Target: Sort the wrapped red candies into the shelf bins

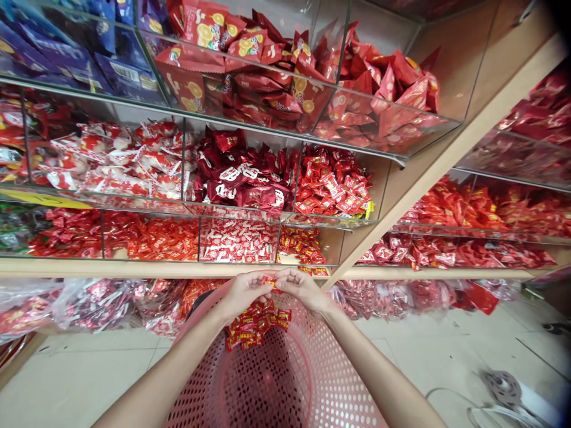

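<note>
My left hand [244, 292] and my right hand [304, 289] meet above the far rim of a pink perforated plastic basket [330, 356]. Between their fingertips is a small red candy packet [271, 284] with yellow print, pinched from both sides. Below the hands, several similar red and yellow candy packets [250, 327] lie in the far part of the basket. Straight ahead, the lowest shelf has a compartment of like packets [303, 242]. A couple of loose packets [319, 271] rest on the wooden shelf edge just beyond my right hand.
Glass-fronted shelves [241, 122] of wrapped sweets rise ahead, with a slanting wooden post [428, 178] to the right. Clear bags of sweets [100, 303] sit under the lowest shelf. On the tiled floor at right are a round grey object [503, 387] and a white cable [450, 392].
</note>
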Motion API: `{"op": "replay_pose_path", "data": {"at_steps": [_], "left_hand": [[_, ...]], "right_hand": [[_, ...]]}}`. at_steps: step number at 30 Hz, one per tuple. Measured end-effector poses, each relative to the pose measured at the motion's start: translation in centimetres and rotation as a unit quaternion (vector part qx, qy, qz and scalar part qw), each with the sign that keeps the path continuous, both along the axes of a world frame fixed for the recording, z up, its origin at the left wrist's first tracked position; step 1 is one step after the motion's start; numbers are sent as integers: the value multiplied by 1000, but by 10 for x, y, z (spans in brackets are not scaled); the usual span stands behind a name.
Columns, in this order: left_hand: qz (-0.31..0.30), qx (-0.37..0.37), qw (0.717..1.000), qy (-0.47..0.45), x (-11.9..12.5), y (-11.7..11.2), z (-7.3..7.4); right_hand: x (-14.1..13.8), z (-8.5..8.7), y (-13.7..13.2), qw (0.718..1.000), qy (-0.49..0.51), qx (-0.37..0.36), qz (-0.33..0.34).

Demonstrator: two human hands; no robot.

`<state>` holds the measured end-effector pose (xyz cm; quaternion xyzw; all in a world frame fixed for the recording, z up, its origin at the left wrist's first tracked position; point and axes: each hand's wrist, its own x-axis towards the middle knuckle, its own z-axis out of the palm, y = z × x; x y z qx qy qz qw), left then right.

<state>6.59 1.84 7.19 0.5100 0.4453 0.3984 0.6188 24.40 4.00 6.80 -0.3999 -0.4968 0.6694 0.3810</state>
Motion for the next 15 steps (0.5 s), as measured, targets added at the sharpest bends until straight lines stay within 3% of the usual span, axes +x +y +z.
{"op": "replay_pose_path", "data": {"at_steps": [4, 10, 15], "left_hand": [[14, 8, 1000, 10, -1, 0, 1], [18, -14, 1000, 14, -1, 0, -1], [31, 20, 999, 26, 0, 0, 2]], "right_hand": [[-1, 2, -3, 999, -32, -12, 40], [1, 2, -2, 998, -46, 10, 37], [1, 1, -3, 998, -42, -16, 47]]}}
